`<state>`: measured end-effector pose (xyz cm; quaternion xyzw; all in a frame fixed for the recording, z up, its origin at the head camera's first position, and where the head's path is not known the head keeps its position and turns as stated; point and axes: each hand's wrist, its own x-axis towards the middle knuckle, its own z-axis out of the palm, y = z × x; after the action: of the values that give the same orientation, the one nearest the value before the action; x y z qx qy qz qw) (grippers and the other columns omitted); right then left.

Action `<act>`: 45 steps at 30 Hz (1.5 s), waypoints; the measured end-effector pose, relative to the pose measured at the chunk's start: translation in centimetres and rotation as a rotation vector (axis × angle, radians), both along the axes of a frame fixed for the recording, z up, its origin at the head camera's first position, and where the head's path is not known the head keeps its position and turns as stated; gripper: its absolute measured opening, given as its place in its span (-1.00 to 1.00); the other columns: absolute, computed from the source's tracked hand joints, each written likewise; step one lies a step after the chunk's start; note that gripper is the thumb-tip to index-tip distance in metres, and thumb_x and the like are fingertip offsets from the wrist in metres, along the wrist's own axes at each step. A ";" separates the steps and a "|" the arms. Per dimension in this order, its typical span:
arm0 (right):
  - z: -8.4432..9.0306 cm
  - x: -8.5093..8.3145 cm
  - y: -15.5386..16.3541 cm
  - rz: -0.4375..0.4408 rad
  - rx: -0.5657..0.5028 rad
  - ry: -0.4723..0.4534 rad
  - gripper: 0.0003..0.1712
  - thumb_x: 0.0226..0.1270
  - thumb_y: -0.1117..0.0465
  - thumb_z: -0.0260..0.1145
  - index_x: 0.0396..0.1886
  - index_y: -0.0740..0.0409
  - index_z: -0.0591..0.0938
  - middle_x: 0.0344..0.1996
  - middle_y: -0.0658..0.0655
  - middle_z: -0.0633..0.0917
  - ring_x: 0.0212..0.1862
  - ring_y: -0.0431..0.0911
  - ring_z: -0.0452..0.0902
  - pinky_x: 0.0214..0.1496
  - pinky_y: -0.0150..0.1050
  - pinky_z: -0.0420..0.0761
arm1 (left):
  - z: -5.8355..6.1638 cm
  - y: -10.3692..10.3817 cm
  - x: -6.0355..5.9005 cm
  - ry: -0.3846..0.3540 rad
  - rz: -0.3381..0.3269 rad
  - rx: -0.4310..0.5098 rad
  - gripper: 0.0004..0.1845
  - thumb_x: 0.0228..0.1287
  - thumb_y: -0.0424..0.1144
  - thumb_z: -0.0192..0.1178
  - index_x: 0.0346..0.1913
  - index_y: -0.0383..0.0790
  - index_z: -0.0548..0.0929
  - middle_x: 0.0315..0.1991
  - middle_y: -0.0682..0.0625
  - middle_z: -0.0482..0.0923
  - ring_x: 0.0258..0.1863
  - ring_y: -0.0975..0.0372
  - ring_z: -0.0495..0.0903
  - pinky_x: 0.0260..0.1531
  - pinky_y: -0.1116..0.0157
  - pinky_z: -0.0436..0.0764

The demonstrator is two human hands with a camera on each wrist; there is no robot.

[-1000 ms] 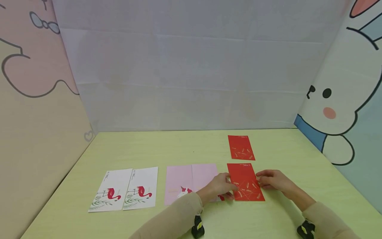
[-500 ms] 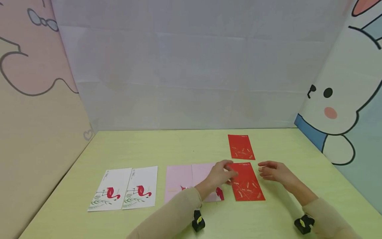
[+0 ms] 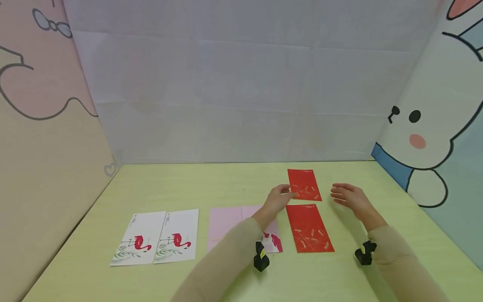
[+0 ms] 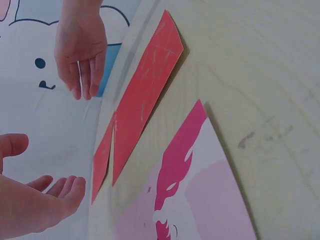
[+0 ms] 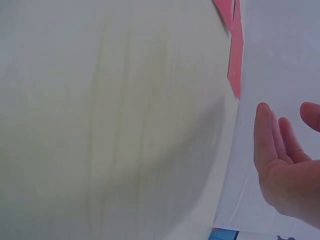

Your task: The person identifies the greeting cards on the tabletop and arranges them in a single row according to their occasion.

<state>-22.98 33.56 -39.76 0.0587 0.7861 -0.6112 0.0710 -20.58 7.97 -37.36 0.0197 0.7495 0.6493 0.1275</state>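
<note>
My left hand (image 3: 277,202) hovers at the left edge of the farther red envelope (image 3: 306,184), thumb overlapping its lower left corner in the head view. In the left wrist view this hand (image 4: 40,202) shows fingers loosely extended, apart from the envelopes. My right hand (image 3: 352,201) is held over the table to the right of that envelope, fingers extended and holding nothing; the right wrist view shows the same hand (image 5: 285,165) with thumb apart. The nearer red envelope (image 3: 310,230), with gold feather-like marks, lies flat just in front of the farther one.
Two pink envelopes (image 3: 225,222) lie side by side left of the red ones, partly hidden by my left arm. Farther left are two white envelopes (image 3: 139,237) with flamingo prints. A pale wall sheet (image 3: 241,84) closes off the table's back edge.
Both hands have left the nearer red envelope and moved forward, to either side of the farther one. The envelopes look unmoved.
</note>
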 end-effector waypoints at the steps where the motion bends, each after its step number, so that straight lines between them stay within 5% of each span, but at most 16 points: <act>1: 0.1 -0.1 -0.1 -0.030 -0.017 -0.016 -0.22 0.20 -0.07 0.16 0.22 0.38 0.20 0.08 0.29 0.37 -0.23 -0.31 0.50 -0.16 -0.39 0.50 | -0.2 0.1 -0.2 -0.009 0.003 -0.001 -0.49 0.14 -0.16 0.16 0.16 -0.24 0.39 0.03 -0.05 0.39 0.04 0.08 0.34 -0.02 0.15 0.37; 8: 1.9 0.4 -1.8 0.005 0.014 -0.085 -0.26 0.35 0.00 -0.08 0.27 0.49 0.00 0.20 0.46 0.15 0.15 0.09 0.26 0.07 -0.23 0.36 | -1.6 0.5 -1.3 -0.045 0.027 0.023 -0.46 0.17 -0.16 0.12 0.20 -0.27 0.31 0.14 -0.16 0.29 0.13 0.00 0.25 0.06 0.07 0.27; 13: 2.3 0.1 -2.4 0.035 -0.007 -0.119 -0.28 0.39 0.02 -0.17 0.28 0.49 -0.06 0.23 0.46 0.09 0.22 0.16 0.11 0.11 -0.19 0.32 | -2.1 0.9 -2.0 -0.060 0.041 0.034 -0.46 0.19 -0.19 0.08 0.22 -0.29 0.28 0.16 -0.19 0.26 0.15 -0.01 0.23 0.08 0.06 0.24; 23: 2.4 -1.0 -2.9 0.076 -0.007 -0.152 -0.30 0.39 0.05 -0.17 0.26 0.52 -0.07 0.19 0.51 0.11 0.09 0.08 0.34 0.01 -0.22 0.43 | -1.9 1.4 -3.1 -0.148 -0.021 0.055 -0.40 0.22 -0.12 0.06 0.28 -0.24 0.19 0.21 -0.14 0.20 0.09 0.00 0.31 0.08 0.12 0.27; 35: 2.1 -1.2 -3.6 0.015 -0.008 -0.186 -0.33 0.37 0.08 -0.12 0.25 0.51 0.02 0.15 0.49 0.20 -0.20 -0.15 0.49 -0.08 -0.24 0.49 | -1.7 1.8 -3.1 -0.174 -0.075 0.036 -0.36 0.23 -0.09 0.05 0.31 -0.23 0.12 0.25 -0.12 0.14 0.07 -0.07 0.33 0.10 0.08 0.23; 45: 1.8 -1.1 -4.1 -0.010 -0.042 -0.177 -0.37 0.35 0.15 -0.08 0.21 0.56 0.06 0.07 0.49 0.29 -0.31 -0.20 0.53 -0.18 -0.29 0.54 | -2.0 2.0 -3.1 -0.145 -0.010 0.116 -0.43 0.24 -0.22 0.05 0.26 -0.37 0.18 0.17 -0.18 0.23 -0.02 0.03 0.42 -0.08 0.20 0.44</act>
<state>-24.07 29.46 -37.95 0.1151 0.7636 -0.6202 0.1382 -23.69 10.02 -39.31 -0.0161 0.6995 0.6905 0.1832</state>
